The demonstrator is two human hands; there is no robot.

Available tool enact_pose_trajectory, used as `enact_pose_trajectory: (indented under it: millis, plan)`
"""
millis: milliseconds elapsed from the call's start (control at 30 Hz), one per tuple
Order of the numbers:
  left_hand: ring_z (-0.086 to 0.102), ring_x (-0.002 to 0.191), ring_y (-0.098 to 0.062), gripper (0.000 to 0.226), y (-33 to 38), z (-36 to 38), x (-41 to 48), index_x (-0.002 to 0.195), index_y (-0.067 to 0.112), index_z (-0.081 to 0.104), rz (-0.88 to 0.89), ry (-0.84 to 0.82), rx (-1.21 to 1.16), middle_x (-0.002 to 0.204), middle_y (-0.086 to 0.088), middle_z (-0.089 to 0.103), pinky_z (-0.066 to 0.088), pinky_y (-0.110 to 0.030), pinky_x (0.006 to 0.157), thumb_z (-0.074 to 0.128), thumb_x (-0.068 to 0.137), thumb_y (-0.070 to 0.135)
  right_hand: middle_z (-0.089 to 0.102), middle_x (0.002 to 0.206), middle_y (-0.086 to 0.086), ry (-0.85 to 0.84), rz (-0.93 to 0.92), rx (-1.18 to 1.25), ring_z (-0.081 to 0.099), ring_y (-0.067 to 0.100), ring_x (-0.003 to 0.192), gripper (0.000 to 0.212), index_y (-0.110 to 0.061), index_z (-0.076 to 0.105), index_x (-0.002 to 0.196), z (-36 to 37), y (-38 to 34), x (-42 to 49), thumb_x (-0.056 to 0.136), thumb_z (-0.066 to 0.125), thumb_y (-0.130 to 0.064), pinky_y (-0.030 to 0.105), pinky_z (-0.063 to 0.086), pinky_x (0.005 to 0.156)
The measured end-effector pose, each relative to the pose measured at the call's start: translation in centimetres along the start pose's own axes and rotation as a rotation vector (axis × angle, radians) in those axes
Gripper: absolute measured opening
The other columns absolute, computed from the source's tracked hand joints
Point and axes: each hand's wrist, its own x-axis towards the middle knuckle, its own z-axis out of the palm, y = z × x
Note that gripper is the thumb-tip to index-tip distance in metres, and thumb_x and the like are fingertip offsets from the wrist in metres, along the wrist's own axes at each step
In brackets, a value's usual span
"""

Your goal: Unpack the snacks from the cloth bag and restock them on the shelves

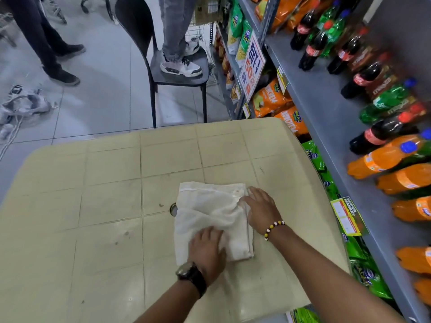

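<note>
On the table [112, 201] the bag [210, 210] lies flat and folded, its long side running away from the person. The left hand [206, 250] presses flat on its near end, fingers spread. The right hand [261, 209] rests flat on its right edge, holding nothing. Both touch it. The shelf [326, 108] is just beside, on the right.

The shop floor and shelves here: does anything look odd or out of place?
Yes. Someone is standing in sneakers on the seat of a black chair by the shelves, and a crumpled cloth bundle with cords lies on the floor at left. The cloth bag itself lies flat and folded.
</note>
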Motion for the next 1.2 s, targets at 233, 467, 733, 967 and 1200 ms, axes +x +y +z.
enact_pose_trajectory:
  millis: [233, 467, 733, 967, 1200]
  plan:
    - [0.040, 0.136, -0.038, 0.080, -6.7, -2.8, 2.4, 0.153, 0.024, 0.027, -0.389, 0.253, -0.397, 0.156, -0.013, 0.034, 0.042, -0.051, 0.107, 0.064, 0.085, 0.047, 0.054, 0.136, 0.012, 0.092, 0.468, 0.681, 0.054, 0.032, 0.124, 0.054, -0.014, 0.052, 0.137, 4.1, -4.0, -2.4, 0.086, 0.068, -0.020, 0.036, 0.045, 0.102]
    - [0.060, 0.117, -0.022, 0.057, -9.2, -2.3, 3.7, 0.130, 0.023, 0.049, -0.304, 0.086, -0.845, 0.124, 0.007, 0.062, 0.052, -0.040, 0.093, 0.072, 0.080, 0.040, 0.070, 0.118, -0.001, -0.020, 0.584, 0.980, 0.065, 0.024, 0.112, 0.041, -0.023, 0.064, 0.119, 6.1, -6.1, -1.3, 0.081, 0.078, -0.030, 0.037, 0.053, 0.094]
    - [0.067, 0.094, -0.009, 0.029, -11.3, -7.7, 6.0, 0.106, 0.044, 0.059, -0.304, 0.361, -0.890, 0.099, 0.021, 0.069, 0.046, -0.015, 0.066, 0.061, 0.089, 0.021, 0.077, 0.091, -0.014, 0.040, 0.306, 1.085, 0.071, 0.005, 0.084, 0.027, -0.026, 0.071, 0.106, 3.7, -11.2, 6.2, 0.083, 0.073, -0.014, 0.024, 0.053, 0.074]
    - [0.058, 0.110, -0.036, 0.060, -16.0, -15.1, 11.8, 0.141, 0.016, 0.045, -0.303, 0.612, -0.576, 0.129, -0.015, 0.056, 0.047, -0.034, 0.083, 0.059, 0.084, 0.006, 0.039, 0.155, 0.009, 0.075, 0.088, 0.755, 0.043, 0.026, 0.137, 0.079, -0.015, 0.026, 0.154, 2.3, -16.1, 15.7, 0.087, 0.068, -0.014, 0.032, 0.039, 0.108]
    - [0.033, 0.137, -0.038, 0.079, -19.0, -11.7, 13.9, 0.153, 0.031, 0.006, -0.436, 0.185, 0.024, 0.166, -0.007, 0.004, 0.044, -0.048, 0.104, 0.049, 0.089, 0.013, -0.005, 0.168, 0.001, -0.255, -0.143, 0.008, 0.014, 0.032, 0.150, 0.070, -0.025, 0.020, 0.156, 8.0, -15.9, 17.6, 0.092, 0.044, -0.011, 0.042, 0.032, 0.117]
